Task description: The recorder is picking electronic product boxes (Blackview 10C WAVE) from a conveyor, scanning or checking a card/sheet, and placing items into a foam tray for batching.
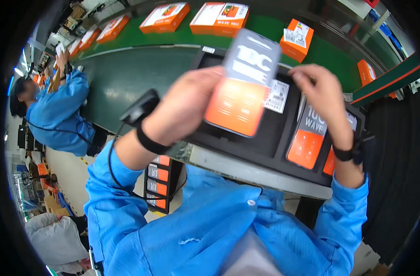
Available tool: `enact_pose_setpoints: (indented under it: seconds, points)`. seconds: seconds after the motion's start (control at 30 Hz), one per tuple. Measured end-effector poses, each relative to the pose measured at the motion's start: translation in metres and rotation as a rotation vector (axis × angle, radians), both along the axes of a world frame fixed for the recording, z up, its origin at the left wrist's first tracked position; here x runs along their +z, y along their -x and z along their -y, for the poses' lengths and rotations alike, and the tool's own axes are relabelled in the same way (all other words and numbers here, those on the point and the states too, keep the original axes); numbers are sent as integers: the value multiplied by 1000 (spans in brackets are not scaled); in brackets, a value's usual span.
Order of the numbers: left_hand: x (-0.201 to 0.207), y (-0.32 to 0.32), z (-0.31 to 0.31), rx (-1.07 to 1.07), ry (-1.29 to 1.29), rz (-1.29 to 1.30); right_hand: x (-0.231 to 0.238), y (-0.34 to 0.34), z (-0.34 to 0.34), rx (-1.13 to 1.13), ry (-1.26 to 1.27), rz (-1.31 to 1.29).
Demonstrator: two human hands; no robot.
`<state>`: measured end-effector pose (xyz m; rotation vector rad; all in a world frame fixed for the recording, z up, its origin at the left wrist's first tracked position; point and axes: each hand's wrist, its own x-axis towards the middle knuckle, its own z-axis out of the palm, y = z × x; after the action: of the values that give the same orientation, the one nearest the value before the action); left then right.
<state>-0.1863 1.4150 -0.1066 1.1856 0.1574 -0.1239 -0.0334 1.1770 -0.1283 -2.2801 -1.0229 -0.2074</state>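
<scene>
My left hand [184, 103] is closed on the left edge of a smartphone [240, 99], which it holds tilted above a black tray [260, 152]. The phone's face is grey at the top and orange below, slightly blurred. My right hand [320, 89] hovers over the tray's right part with fingers bent and apart, nothing visible between them. Just below it, a similar smartphone [306, 145] lies in a tray slot. A third phone [329, 162] shows partly behind my right wrist. Beside the held phone, a white label [278, 96] shows in the tray.
Orange-and-white boxes [219, 18] line the green conveyor [132, 39] beyond the table; one box [297, 39] stands just past the tray. A black cable [112, 170] hangs from my left wrist. Below the table edge, another tray holds several phones [157, 187]. A co-worker [58, 115] works at left.
</scene>
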Motion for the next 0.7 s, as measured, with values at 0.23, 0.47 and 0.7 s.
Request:
enact_pose_setpoints:
  seconds: [0.23, 0.47, 0.7]
  points:
    - [0, -110, -144, 356, -156, 101, -10, 55, -46, -47, 485, 351]
    - [-97, -301, -244, 611, -188, 21, -5, 42, -51, 77, 379, 90]
    - [-190, -374, -312, 584, -1416, -51, -7, 31, -61, 181, 293, -55]
